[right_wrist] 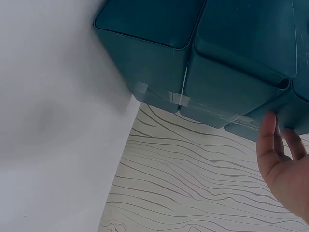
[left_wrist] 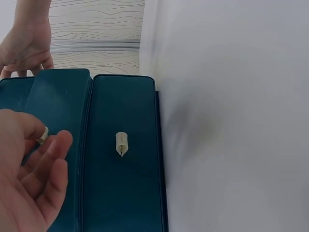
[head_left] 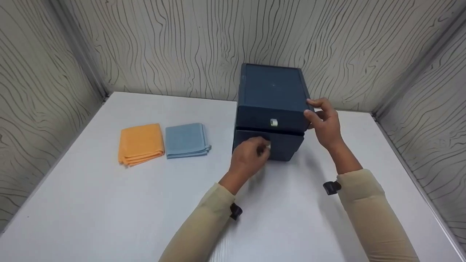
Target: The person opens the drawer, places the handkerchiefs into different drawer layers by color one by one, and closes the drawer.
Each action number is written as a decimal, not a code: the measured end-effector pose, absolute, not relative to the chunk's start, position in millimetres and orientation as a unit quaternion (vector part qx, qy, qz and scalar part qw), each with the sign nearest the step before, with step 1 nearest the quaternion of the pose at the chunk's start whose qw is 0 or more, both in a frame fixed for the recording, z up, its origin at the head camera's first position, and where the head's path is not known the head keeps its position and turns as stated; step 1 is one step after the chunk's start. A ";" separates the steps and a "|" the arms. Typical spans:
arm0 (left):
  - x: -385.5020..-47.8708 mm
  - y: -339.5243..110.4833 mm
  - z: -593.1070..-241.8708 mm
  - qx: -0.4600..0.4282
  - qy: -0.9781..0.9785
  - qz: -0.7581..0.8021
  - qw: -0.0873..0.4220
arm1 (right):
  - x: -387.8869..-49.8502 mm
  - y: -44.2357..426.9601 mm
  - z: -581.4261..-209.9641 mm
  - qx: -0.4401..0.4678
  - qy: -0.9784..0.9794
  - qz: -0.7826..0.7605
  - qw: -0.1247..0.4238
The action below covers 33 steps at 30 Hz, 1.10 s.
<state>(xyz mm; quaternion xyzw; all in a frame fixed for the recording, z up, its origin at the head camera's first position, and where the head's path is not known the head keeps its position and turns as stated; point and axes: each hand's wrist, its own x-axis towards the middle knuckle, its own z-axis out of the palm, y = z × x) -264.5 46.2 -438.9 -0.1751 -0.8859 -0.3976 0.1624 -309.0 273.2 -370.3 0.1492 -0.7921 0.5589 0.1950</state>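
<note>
Left grip (head_left: pixel 249 156) is closed in a pinch on the small pale handle (left_wrist: pixel 43 136) of the middle drawer (head_left: pixel 287 148), while the right grip (head_left: pixel 326 123) holds the upper right front corner of the drawer unit (head_left: pixel 273 87), thumb on the front and a bent finger over the top edge. Largest of all is the white surface (head_left: pixel 109 211), and the dark blue drawer unit stands near its far edge, right of centre. Of its three stacked drawers, the middle one sits slightly proud of its neighbours in the wrist views, so the work seems to be only at an early or a closing stage; the pictures do not tell which way the drawer is moving. The top drawer (head_left: pixel 251 118) and the bottom drawer (left_wrist: pixel 123 193) look shut. Next in size come an orange cloth (head_left: pixel 141 142) and a blue cloth (head_left: pixel 186 140), both neatly folded, side by side to the left of the unit and touched by neither hand. Smallest are the handles: the hold on the middle one looks complete, and what is left, I judge, is most of that drawer's travel.
</note>
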 end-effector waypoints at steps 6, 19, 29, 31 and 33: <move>-262.4 44.7 -438.9 -0.173 -0.888 -0.396 0.157 | -309.8 272.0 -370.4 0.149 -0.786 0.568 0.193; -254.5 43.3 -439.3 -0.185 -0.888 -0.384 0.172 | -308.1 270.1 -371.0 0.144 -0.792 0.563 0.190; -249.8 41.5 -439.9 -0.200 -0.886 -0.375 0.185 | -306.7 268.0 -370.3 0.153 -0.784 0.572 0.187; -248.7 41.1 -438.6 -0.205 -0.886 -0.376 0.179 | -306.9 267.4 -369.8 0.154 -0.781 0.576 0.188; -247.6 40.8 -436.9 -0.211 -0.886 -0.374 0.171 | -307.6 266.9 -369.5 0.157 -0.775 0.582 0.189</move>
